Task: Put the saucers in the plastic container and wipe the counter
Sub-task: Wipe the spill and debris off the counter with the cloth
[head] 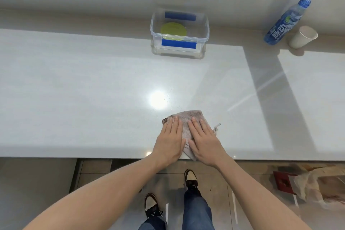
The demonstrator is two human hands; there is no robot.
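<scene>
Saucers, yellow-green and seemingly stacked, lie inside a clear plastic container with blue handles, set at the upper centre of the frame on the far edge of a glossy white worktop. Low in the centre of the frame, at the worktop's near edge, a grey-brown cloth lies flat beneath both hands: the left hand and the right hand press on it side by side, palms down, fingers straight and close together, gripping nothing. Dark specks dot the worktop just beyond the cloth, beside a bright glare of reflected light. At the upper right, well apart from the container, a blue drink bottle stands just beside a pale paper cup. Below the worktop edge, two shoes show on the tiled floor, with crumpled bags at the lower right.
</scene>
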